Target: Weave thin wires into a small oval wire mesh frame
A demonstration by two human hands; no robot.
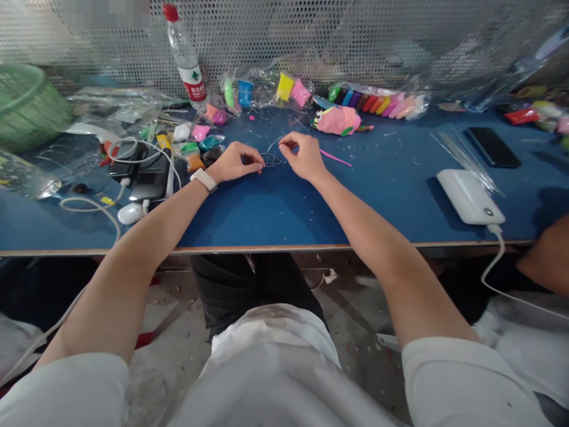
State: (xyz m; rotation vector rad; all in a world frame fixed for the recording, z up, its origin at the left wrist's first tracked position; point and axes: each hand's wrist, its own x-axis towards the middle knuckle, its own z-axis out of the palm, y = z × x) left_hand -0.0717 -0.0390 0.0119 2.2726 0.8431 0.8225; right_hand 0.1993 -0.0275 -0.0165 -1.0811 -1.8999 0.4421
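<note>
My left hand (235, 162) and my right hand (303, 155) rest on the blue table (275, 207), pinching the two ends of a small thin wire frame (271, 159) shaped like a leaf with cross wires. The left fingers hold its left tip, the right fingers its upper right wire. A white band sits on my left wrist. A thin pink clay strip (335, 158) lies just right of my right hand. A pink clay figure (338, 120) with coloured bits lies behind it.
Bags of coloured clay (377, 104) line the back mesh wall, beside a water bottle (186, 56). A green basket (26, 104), phones and cables (142, 172) crowd the left. A white power bank (469, 196) and black phone (492, 147) lie right. Another person's arm (549, 261) is at far right.
</note>
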